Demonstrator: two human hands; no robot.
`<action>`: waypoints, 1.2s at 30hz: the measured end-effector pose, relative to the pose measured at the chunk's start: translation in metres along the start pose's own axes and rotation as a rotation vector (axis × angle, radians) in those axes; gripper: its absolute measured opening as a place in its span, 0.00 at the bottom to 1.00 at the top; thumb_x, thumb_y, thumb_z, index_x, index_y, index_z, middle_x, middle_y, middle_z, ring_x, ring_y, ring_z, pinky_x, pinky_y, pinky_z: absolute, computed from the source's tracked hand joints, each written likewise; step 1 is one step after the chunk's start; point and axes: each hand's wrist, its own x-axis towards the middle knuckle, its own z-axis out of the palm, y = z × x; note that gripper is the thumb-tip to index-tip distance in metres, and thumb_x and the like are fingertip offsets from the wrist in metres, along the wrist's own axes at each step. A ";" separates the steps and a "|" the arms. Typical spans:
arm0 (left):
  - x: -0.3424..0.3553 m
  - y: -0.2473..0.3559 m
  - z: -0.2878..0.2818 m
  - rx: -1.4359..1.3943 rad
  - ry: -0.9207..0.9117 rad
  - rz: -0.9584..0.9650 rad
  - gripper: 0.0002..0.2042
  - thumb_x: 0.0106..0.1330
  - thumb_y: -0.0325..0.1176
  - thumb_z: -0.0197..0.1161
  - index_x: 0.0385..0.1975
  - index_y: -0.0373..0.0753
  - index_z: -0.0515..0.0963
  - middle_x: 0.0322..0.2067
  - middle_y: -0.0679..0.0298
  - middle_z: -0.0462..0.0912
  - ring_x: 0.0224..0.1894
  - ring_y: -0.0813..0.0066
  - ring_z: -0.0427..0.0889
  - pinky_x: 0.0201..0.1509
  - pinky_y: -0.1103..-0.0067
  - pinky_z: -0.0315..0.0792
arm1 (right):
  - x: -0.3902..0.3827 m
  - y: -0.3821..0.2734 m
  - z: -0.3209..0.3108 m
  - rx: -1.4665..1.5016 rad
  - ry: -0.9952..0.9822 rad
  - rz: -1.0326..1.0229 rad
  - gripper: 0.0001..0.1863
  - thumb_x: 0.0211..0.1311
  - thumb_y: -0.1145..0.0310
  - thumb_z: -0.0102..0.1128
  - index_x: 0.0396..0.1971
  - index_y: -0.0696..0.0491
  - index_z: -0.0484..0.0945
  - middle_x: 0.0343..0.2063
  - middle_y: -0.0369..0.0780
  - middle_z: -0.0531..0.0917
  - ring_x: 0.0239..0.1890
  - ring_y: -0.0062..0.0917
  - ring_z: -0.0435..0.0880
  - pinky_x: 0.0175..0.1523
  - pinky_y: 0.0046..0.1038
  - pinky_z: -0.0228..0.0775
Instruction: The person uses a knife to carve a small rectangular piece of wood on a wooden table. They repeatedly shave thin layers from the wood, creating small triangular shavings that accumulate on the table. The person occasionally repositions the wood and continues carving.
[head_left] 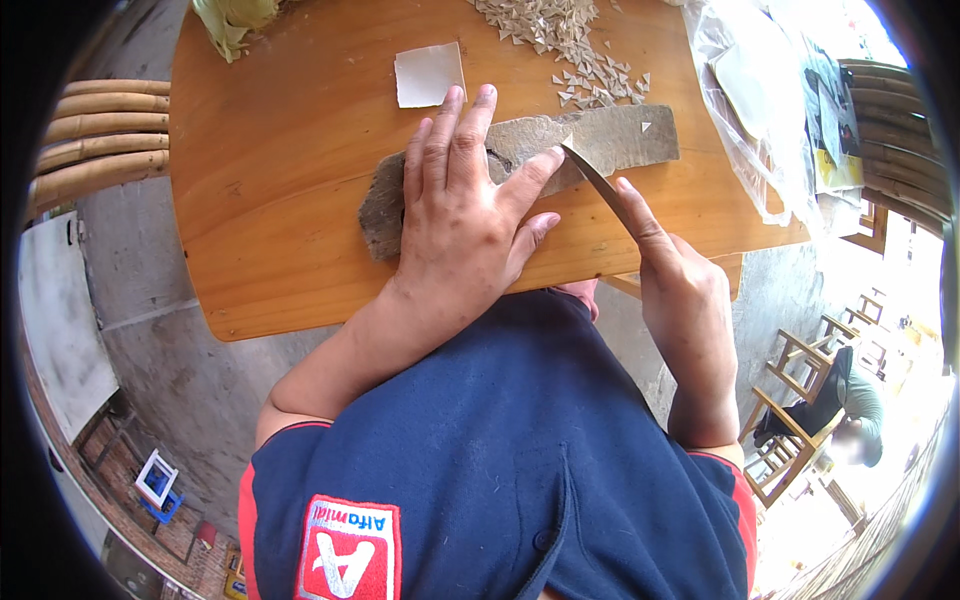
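Note:
A worn, grey-brown slab (625, 135), of wood or stone, lies across the table near its front edge. My left hand (455, 215) rests flat on it with fingers spread, the index fingertip close to the knife's point. In my right hand (685, 290) is a knife with a narrow curved blade (598, 182), my index finger stretched along it; the handle is hidden in the palm. The blade's tip meets the slab beside a tiny pale piece (568, 140). Another small pale triangle (646, 127) sits at the slab's right end.
Beyond the slab lie a pale square sheet (430, 76) and a heap of small pale triangles (545, 25). A clear plastic bag (745, 130) covers the table's right side; yellowish wrapping (232, 22) is at far left. A person (862, 400) sits among wooden chairs at right.

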 end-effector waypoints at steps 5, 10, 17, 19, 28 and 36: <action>0.000 -0.002 0.000 -0.038 0.036 0.020 0.22 0.61 0.46 0.74 0.55 0.46 0.83 0.72 0.41 0.60 0.77 0.40 0.53 0.78 0.49 0.52 | -0.008 0.014 0.002 0.224 0.006 0.055 0.34 0.67 0.85 0.55 0.71 0.43 0.73 0.35 0.53 0.85 0.34 0.41 0.88 0.45 0.31 0.79; -0.002 -0.002 -0.001 -0.030 0.032 0.030 0.21 0.63 0.46 0.73 0.55 0.49 0.83 0.72 0.47 0.63 0.77 0.44 0.55 0.77 0.52 0.53 | -0.014 0.002 0.009 0.299 0.041 0.083 0.34 0.67 0.85 0.55 0.71 0.43 0.73 0.38 0.55 0.85 0.36 0.42 0.89 0.46 0.29 0.79; -0.001 -0.002 0.001 -0.054 0.067 0.033 0.23 0.60 0.44 0.75 0.54 0.46 0.83 0.71 0.42 0.62 0.76 0.40 0.55 0.76 0.49 0.55 | -0.005 -0.003 0.006 0.191 0.053 0.020 0.36 0.64 0.86 0.57 0.70 0.40 0.75 0.35 0.53 0.85 0.34 0.41 0.89 0.44 0.35 0.80; -0.001 -0.002 0.002 -0.043 0.068 0.034 0.23 0.59 0.43 0.76 0.55 0.46 0.83 0.71 0.42 0.62 0.76 0.41 0.56 0.76 0.49 0.55 | 0.001 0.001 0.001 0.094 0.038 -0.028 0.36 0.62 0.86 0.58 0.69 0.39 0.76 0.31 0.50 0.84 0.31 0.38 0.87 0.41 0.36 0.79; 0.000 -0.001 0.001 -0.017 0.047 0.002 0.23 0.60 0.41 0.74 0.57 0.51 0.82 0.72 0.45 0.61 0.76 0.41 0.57 0.75 0.53 0.57 | 0.026 0.034 -0.011 -0.156 0.049 -0.284 0.43 0.53 0.82 0.61 0.69 0.29 0.75 0.16 0.35 0.68 0.17 0.25 0.73 0.25 0.33 0.72; 0.001 0.000 -0.002 -0.038 0.048 -0.010 0.21 0.58 0.39 0.76 0.53 0.50 0.84 0.72 0.44 0.63 0.76 0.42 0.57 0.74 0.54 0.58 | 0.031 0.039 -0.012 -0.134 0.013 -0.300 0.42 0.53 0.82 0.62 0.69 0.29 0.76 0.15 0.35 0.67 0.16 0.26 0.71 0.24 0.34 0.70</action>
